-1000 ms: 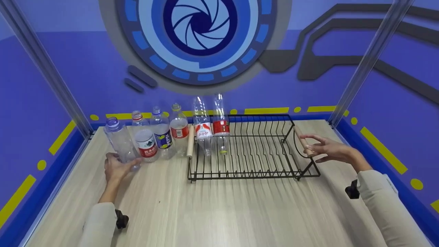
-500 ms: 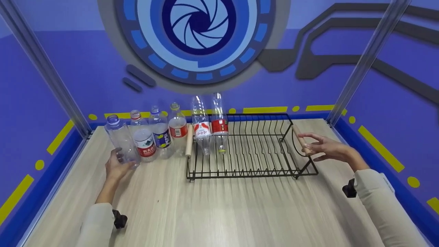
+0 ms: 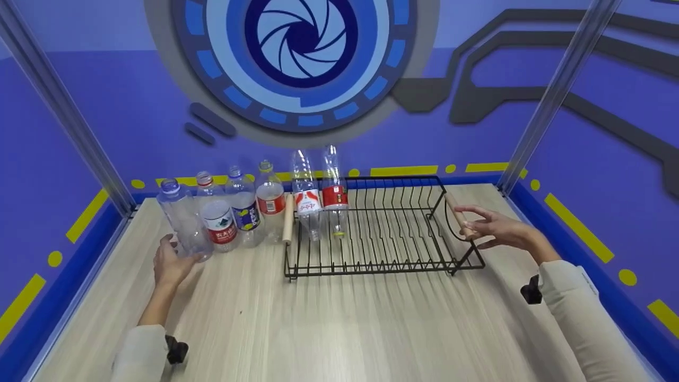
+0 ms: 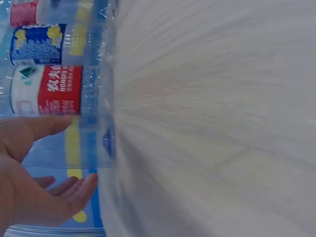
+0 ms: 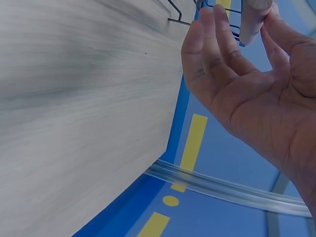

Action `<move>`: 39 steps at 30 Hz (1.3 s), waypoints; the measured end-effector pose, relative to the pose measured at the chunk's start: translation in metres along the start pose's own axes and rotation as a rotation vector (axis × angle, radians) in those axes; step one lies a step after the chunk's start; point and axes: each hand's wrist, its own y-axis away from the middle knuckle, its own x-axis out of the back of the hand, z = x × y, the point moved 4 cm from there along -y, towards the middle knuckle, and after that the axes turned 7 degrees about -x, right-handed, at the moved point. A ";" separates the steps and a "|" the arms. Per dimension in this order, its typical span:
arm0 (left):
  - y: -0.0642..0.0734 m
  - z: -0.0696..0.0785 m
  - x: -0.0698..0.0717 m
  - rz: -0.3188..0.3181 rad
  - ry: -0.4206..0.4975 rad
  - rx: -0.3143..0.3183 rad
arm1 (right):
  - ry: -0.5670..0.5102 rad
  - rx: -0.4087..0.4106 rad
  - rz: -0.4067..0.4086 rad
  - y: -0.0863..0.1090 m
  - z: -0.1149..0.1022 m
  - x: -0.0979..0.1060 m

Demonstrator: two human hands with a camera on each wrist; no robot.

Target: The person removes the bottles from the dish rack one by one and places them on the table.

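L hand cupped clear bottle w/ fingers loose, not clenched; R hand relaxed, fingertips touching rack's wooden handle.

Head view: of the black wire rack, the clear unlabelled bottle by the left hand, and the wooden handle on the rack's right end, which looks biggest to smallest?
1. Black wire rack, by far.
2. Clear unlabelled bottle.
3. Wooden handle, partly hidden by the right hand.
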 end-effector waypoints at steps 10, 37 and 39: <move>0.040 0.036 0.007 -0.197 0.060 0.024 | -0.005 0.008 -0.006 0.002 -0.002 -0.002; 0.045 0.124 -0.108 -0.632 0.329 -0.334 | 0.400 0.084 0.153 0.002 -0.086 0.003; 0.044 0.126 -0.108 -0.638 0.342 -0.329 | 0.409 0.087 0.158 0.000 -0.103 0.003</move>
